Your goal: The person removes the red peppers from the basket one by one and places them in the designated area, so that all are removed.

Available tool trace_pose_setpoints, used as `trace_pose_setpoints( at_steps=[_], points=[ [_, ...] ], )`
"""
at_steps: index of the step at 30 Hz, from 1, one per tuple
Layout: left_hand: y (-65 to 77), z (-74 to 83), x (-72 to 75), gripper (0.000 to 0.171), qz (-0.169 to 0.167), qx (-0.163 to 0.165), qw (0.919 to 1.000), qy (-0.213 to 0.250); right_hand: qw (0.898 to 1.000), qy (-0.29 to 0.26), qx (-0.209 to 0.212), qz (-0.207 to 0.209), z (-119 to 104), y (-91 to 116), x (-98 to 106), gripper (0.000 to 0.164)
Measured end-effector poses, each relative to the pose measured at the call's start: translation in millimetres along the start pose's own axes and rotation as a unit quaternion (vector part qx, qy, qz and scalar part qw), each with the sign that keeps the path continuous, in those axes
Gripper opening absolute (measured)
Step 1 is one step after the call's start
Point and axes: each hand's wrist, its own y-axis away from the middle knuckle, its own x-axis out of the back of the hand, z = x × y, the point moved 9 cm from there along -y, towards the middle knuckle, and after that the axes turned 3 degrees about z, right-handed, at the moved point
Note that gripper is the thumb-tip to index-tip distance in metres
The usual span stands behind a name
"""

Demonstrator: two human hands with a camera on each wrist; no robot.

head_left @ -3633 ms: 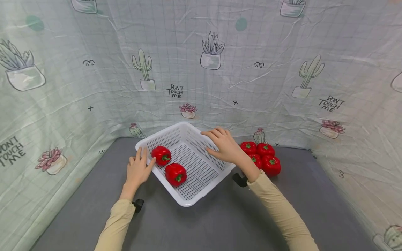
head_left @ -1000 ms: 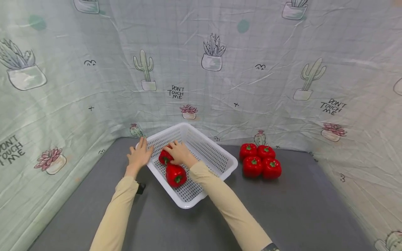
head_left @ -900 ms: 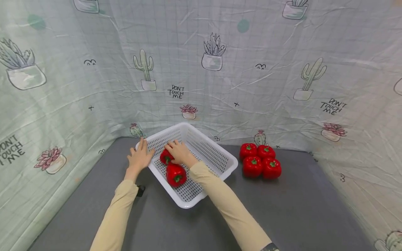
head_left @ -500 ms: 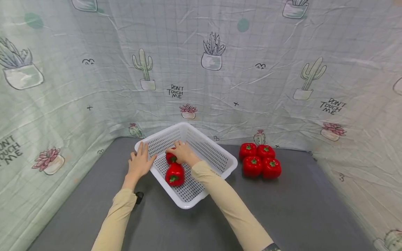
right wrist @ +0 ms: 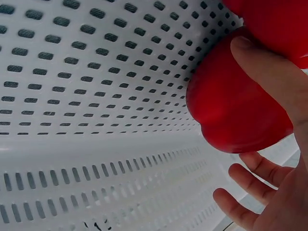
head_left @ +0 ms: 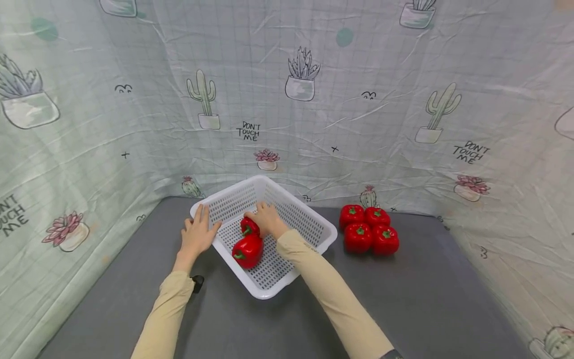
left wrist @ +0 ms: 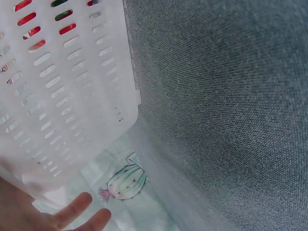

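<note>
A white perforated plastic basket (head_left: 309,219) stands on the table with two red bell peppers in it. My right hand (head_left: 268,219) reaches inside and holds the farther bell pepper (head_left: 249,227). In the right wrist view the thumb (right wrist: 269,67) lies over this pepper (right wrist: 236,101) and the fingers come round its other side. The nearer bell pepper (head_left: 248,251) touches it, its green stem pointing left. My left hand (head_left: 196,237) rests on the basket's left rim, fingers extended. In the left wrist view its fingertips (left wrist: 79,204) show beyond the basket wall (left wrist: 57,91).
Several more red bell peppers (head_left: 358,238) sit in a close group on the grey table (head_left: 426,289), right of the basket. A pale curtain (head_left: 251,65) printed with cacti hangs behind and along both sides of the table.
My right hand has moved from the basket's right rim to the farther pepper and shifted it rightward. The nearer pepper has turned, its stem now to the left. My left hand stays at the rim.
</note>
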Motion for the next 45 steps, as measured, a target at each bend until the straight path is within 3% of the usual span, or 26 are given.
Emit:
trace_pose_setpoints(
  at_steps=[7, 22, 36, 45],
  points=[
    [0.6, -0.6, 0.5, 0.069, 0.007, 0.0, 0.9999, 0.009, 0.999, 0.015, 0.018, 0.024, -4.1, 2.7, 1.8, 0.076],
    [-0.4, -1.3, -2.3, 0.069, -0.005, 0.008, 0.9999, 0.012, 0.998, 0.013, 0.054, 0.014, -8.5, 0.4, -7.9, 0.081],
    [0.1, -0.5, -2.0, 0.069, -0.003, 0.013, 0.9997, 0.021, 0.998, 0.01, 0.066, 0.022, -1.6, 11.2, 3.3, 0.082],
    [0.3, -1.0, -1.4, 0.068, 0.001, 0.018, 0.9997, 0.016, 0.995, 0.028, 0.079, 0.052, 3.5, 18.1, 16.3, 0.079]
  ],
)
